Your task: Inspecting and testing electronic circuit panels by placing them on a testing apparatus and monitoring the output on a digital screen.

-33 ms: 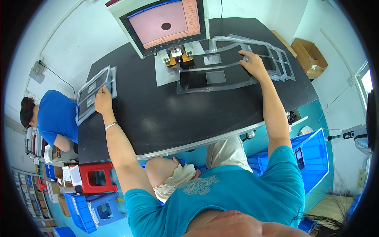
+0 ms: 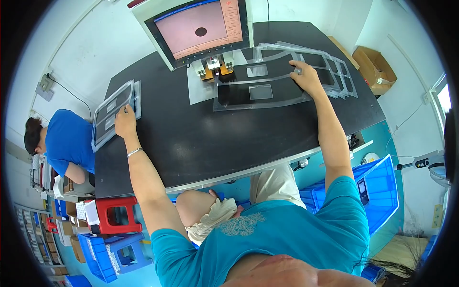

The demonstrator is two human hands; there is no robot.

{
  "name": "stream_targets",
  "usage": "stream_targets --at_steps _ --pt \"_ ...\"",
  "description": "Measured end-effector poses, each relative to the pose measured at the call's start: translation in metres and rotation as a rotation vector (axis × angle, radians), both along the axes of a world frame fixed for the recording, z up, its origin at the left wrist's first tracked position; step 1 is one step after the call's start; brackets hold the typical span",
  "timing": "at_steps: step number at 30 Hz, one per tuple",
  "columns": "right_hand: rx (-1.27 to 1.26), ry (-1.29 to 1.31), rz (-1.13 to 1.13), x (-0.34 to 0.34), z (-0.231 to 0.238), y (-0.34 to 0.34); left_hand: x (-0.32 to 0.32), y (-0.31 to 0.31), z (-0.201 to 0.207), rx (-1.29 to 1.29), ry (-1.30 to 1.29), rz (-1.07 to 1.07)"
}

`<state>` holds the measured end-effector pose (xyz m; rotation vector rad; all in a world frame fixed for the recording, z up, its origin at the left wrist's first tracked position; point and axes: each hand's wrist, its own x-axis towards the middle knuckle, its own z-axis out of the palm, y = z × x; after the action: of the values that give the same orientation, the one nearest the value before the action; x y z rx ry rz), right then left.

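My right hand [image 2: 306, 80] pinches a clear plastic sheet [image 2: 275, 104] with translucent borders and a pale rectangular window. That sheet reaches left across the black table, its far end at the orange-and-metal fixture [image 2: 216, 64] under the monitor. Several similar sheets [image 2: 345, 81] lie overlapped beneath and right of this hand. At the table's left edge, my left hand [image 2: 125, 123] has its fingers curled on a similar framed sheet [image 2: 99, 129], which rests on a small pile. Its fingertips are closed at the sheet's right side; their undersides are hidden.
A monitor [image 2: 198, 31] showing a dark oval stands at the table's back. Open cardboard box [image 2: 375, 69] sits beyond the right edge. Blue crate [image 2: 377, 191] is right of my legs; red stool [image 2: 117, 215] is at lower left. A person in blue [image 2: 71, 136] bends at far left.
The near edge of the sheet in my right hand has shifted slightly away from me, toward the fixture. My left hand has stayed in place.
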<state>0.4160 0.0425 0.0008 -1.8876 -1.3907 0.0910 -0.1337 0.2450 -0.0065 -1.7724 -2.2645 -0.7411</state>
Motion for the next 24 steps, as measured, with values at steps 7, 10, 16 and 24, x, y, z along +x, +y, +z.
stream_targets --at_steps 7,10,16,24 --pt "0.057 -0.036 -0.018 0.003 -0.015 0.013 -0.005 0.007 -0.013 0.012 0.163 -0.03" --pt "0.048 -0.037 -0.023 0.003 -0.016 0.015 -0.006 0.008 -0.013 0.092 0.121 -0.021" --pt "0.071 -0.044 -0.006 0.004 -0.015 0.011 -0.009 -0.001 -0.005 0.206 0.014 -0.007" --pt "0.047 0.031 -0.003 0.007 -0.012 0.008 0.06 -0.032 0.023 0.365 0.191 -0.383"
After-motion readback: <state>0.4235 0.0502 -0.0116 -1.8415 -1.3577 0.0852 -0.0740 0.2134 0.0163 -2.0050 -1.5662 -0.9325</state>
